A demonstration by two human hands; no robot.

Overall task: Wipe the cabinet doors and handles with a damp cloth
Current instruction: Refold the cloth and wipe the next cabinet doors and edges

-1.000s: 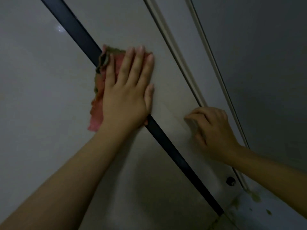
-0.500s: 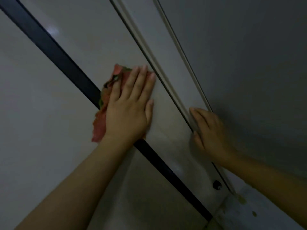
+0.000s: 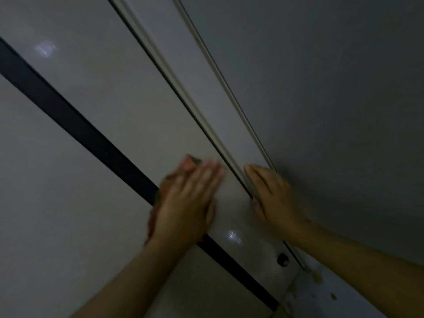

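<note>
The left hand [image 3: 190, 203] lies flat with its fingers straight and pressed together, pinning a crumpled reddish-pink cloth [image 3: 187, 165] against the glossy pale grey cabinet door [image 3: 128, 115]. Only the cloth's top corner and left edge peek out around the hand; the rest is hidden beneath the palm, and the hand itself is blurred. The cloth sits low on the door panel, between the long black strip handle [image 3: 75, 125] on its left and the door's outer edge [image 3: 183, 97] on its right, partly overlapping the black strip.

The right hand [image 3: 273, 198] has its fingers straight, resting along that door edge, thumb on the door face, seemingly steadying the panel.

By my reading this is mid-wipe on the door face. The next move calls for firm, flat pressure carried along the panel, then a pass down the black strip, which probably needs the cloth wrapped or pressed into its edges.

The door runs long from lower right to upper left of the view, the handle strip parallel to it; the cloth's visible corner points up along that same line.
</note>
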